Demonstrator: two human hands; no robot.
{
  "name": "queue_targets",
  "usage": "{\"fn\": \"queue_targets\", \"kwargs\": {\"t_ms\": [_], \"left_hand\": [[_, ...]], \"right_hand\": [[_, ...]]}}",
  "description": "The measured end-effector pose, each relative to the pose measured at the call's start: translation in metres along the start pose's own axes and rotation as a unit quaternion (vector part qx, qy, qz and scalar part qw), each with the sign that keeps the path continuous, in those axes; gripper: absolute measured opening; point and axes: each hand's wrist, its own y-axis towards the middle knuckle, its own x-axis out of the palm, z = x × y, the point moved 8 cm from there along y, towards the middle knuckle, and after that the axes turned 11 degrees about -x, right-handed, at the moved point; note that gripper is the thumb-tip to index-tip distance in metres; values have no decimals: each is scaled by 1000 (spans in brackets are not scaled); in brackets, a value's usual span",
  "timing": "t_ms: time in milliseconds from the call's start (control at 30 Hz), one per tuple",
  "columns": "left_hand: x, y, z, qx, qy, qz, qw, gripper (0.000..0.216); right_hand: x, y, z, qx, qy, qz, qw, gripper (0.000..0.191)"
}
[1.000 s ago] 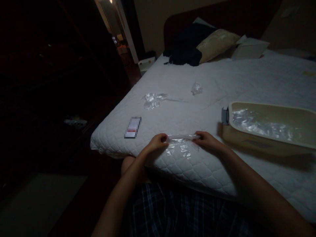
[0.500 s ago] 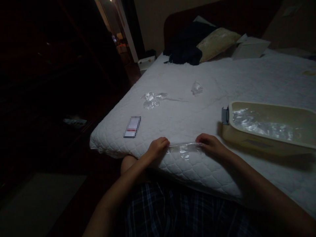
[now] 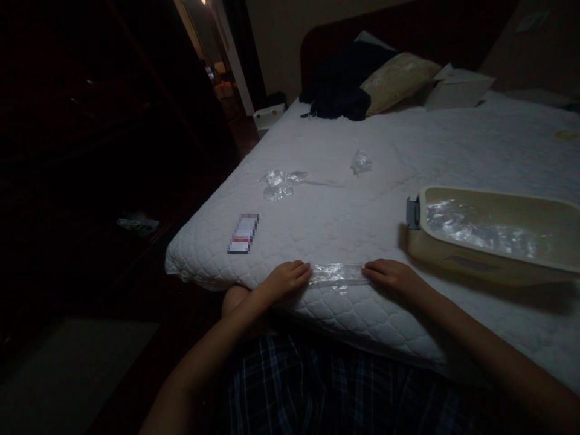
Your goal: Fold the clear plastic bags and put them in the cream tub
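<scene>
A clear plastic bag (image 3: 338, 275) lies folded into a strip at the near edge of the bed. My left hand (image 3: 290, 278) has its fingers closed on the strip's left end. At the other end, the fingers of my right hand (image 3: 387, 275) pinch the plastic. Both hands rest low on the quilted white mattress cover (image 3: 362, 223). To the right of my right hand stands a beige plastic bin (image 3: 480, 266) with a grey latch, holding crumpled clear plastic (image 3: 480, 229).
A phone (image 3: 243, 234) lies left of my hands. Farther back are crumpled clear plastic pieces (image 3: 281, 184) and a smaller one (image 3: 361, 162). Dark cloth (image 3: 339, 90), a pillow (image 3: 401, 81) and a pale box-like thing (image 3: 460, 89) sit by the headboard. The bed's left edge drops to dark floor.
My hands have lowered slightly toward me, bringing the upper edge of the plastic over into a flatter, folded strip. The phone, bin and loose plastic have stayed put.
</scene>
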Motion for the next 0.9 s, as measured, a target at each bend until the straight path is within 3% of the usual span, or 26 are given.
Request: {"fn": "queue_targets", "kwargs": {"t_ms": [167, 267, 400, 600, 700, 900], "left_hand": [[-16, -7, -4, -59, -68, 63, 994, 34], [-24, -2, -7, -110, -66, 103, 986, 26], [-12, 22, 10, -104, -28, 22, 994, 13], [23, 44, 28, -141, -13, -130, 981, 20], [32, 42, 27, -164, -15, -162, 973, 21], [26, 27, 7, -237, -23, -173, 956, 21]], "right_hand": [[-10, 0, 15, 121, 126, 43, 984, 22], [-23, 8, 16, 161, 127, 60, 977, 20], [-20, 40, -8, 142, 64, -29, 987, 20], [36, 69, -39, 165, -7, -235, 958, 22], [48, 64, -37, 172, -29, -249, 953, 24], [37, 30, -7, 222, -78, -229, 944, 22]]}}
